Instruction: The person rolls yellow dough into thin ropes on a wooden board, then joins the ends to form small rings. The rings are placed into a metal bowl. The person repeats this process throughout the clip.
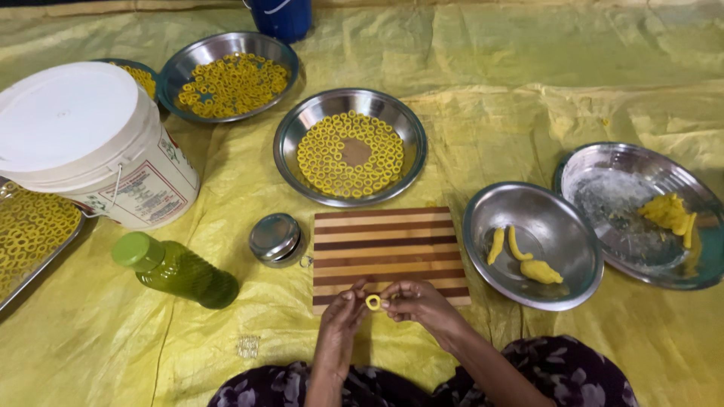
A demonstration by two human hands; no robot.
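fingertips (pixel 383 295) of both hands around dough ring (pixel 373 302)

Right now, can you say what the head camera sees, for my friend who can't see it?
Two hands, the left hand and right hand, pinch a small yellow dough ring over a striped wooden board. Beyond it sits a steel plate of finished rings, a steel bowl holding dough pieces lies to the right, and a green oil bottle and a white bucket stand left on yellow sheeting.
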